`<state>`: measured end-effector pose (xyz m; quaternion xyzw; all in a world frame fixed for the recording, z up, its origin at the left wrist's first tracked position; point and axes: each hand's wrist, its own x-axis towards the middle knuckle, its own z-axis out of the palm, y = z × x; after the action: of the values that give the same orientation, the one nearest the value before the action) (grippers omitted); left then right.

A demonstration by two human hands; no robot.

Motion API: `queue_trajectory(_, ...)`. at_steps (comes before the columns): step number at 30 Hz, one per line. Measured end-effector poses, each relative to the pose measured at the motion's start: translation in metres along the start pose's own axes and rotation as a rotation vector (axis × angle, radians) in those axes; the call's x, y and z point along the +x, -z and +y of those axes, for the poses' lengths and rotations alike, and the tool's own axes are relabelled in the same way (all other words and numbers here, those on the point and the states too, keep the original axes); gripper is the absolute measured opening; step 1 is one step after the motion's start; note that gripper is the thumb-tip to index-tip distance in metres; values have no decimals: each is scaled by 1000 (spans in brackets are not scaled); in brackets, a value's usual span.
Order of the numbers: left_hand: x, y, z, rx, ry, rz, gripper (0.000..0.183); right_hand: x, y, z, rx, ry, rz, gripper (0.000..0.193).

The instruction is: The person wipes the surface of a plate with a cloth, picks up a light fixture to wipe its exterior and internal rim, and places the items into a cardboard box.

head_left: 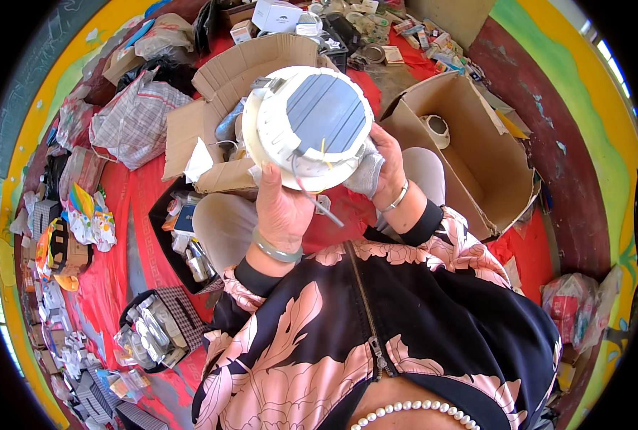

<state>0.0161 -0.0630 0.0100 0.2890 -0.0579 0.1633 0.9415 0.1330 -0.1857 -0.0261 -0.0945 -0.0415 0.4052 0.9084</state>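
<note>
A round white downlight (270, 115) with a ribbed grey back plate is raised in front of me, its back turned up. A short grey cable and a thin yellow wire hang from its near side. My left hand (283, 211) grips the near left rim, thumb on top. On the right, my right hand (389, 168) holds a grey cloth (365, 172) against the rim; some of its fingers are hidden behind the light. An open cardboard box (251, 61) stands behind the light, with partly hidden things inside. The larger cardboard box (491, 165) to the right holds a similar white round fitting (435, 130).
Left of my knees stand a black box (162, 215) of small packages and a checkered basket (179, 308) of bottles. A plaid woven bag (136, 118) lies far left. Loose goods crowd the back, and a plastic bag (573, 304) sits at right on the red floor covering.
</note>
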Motion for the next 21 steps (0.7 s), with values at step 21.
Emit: queue_trajectory(21, -1, 19, 0, -110, -20, 83, 63, 2, 21, -2, -38, 119, 75, 33)
